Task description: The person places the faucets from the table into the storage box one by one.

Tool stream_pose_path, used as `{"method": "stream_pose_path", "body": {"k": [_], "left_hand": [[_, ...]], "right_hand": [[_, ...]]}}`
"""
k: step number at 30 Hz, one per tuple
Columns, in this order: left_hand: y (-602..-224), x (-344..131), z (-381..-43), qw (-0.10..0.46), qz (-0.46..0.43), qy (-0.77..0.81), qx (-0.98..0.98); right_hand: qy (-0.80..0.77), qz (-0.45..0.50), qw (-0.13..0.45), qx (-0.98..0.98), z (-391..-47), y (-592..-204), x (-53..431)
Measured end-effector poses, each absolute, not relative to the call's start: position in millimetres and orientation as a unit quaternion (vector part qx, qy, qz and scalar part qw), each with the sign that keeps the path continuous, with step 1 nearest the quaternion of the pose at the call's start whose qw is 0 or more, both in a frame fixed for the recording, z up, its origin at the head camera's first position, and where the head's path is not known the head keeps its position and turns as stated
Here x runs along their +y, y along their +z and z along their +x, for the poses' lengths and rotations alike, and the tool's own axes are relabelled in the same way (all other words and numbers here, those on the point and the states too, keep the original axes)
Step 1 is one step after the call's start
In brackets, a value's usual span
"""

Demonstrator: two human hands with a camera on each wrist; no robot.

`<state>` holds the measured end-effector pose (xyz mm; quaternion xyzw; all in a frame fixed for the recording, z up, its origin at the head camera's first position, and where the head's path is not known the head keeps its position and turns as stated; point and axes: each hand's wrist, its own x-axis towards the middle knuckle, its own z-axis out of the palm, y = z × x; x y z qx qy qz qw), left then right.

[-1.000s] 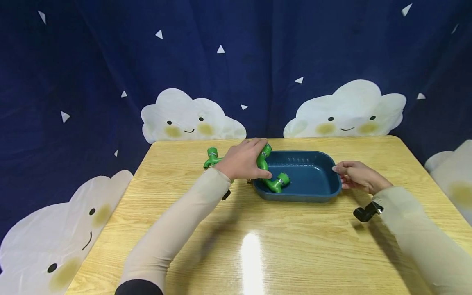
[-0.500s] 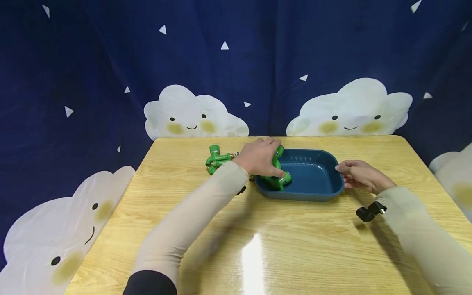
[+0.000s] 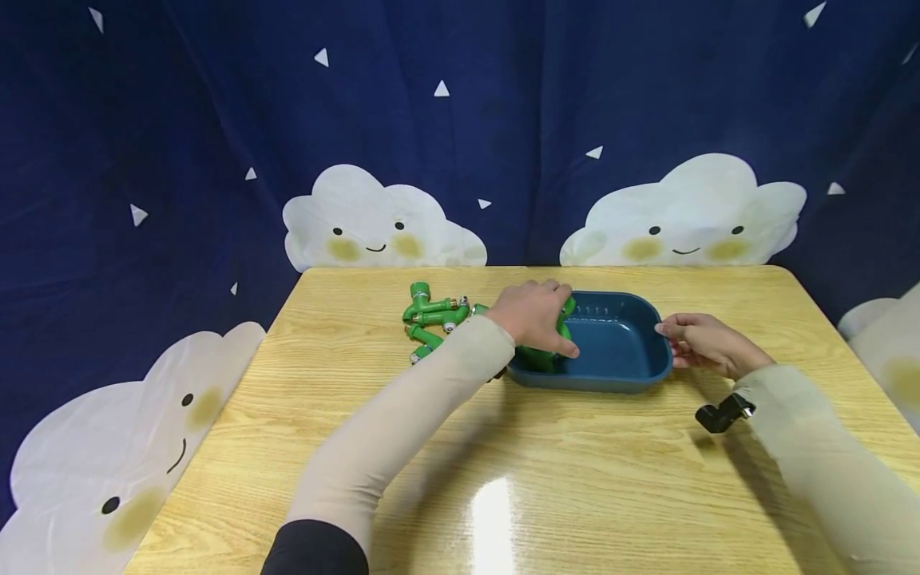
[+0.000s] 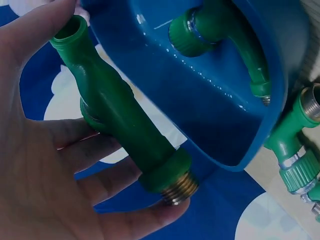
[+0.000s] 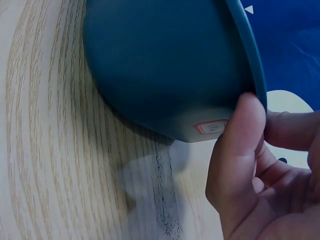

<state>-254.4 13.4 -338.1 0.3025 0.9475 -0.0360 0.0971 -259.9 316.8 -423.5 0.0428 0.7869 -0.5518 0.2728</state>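
My left hand (image 3: pixel 532 318) holds a green faucet (image 4: pixel 120 110) over the left part of a blue basin (image 3: pixel 611 383). In the left wrist view its fingers curl behind the faucet body, and the brass threaded end points toward the little finger. A second green faucet (image 4: pixel 225 30) lies inside the basin, mostly covered by the left hand in the head view. At the basin's right end, my right hand (image 3: pixel 707 343) pinches the rim between thumb and fingers. A red-bordered label (image 5: pixel 211 127) shows on the basin's outer wall beside the right thumb.
Several more green faucets (image 3: pixel 431 307) lie in a group on the wooden table (image 3: pixel 589 479), left of the basin. A dark blue curtain (image 3: pixel 503 112) with cloud faces stands behind the table's far edge.
My left hand has moved to the right with the faucet, farther over the basin, uncovering more of the faucets on the table. My right hand keeps its hold on the rim.
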Motion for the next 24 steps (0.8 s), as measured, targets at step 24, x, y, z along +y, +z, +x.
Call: {"method": "stream_pose_path", "body": {"k": [24], "left_hand": [[-348.7,32.9,-271.9,0.195,0.262,-0.020,0.945]], "right_hand": [[-0.563,0.034,0.277,0.778,-260.3,-424.3,318.5]]}}
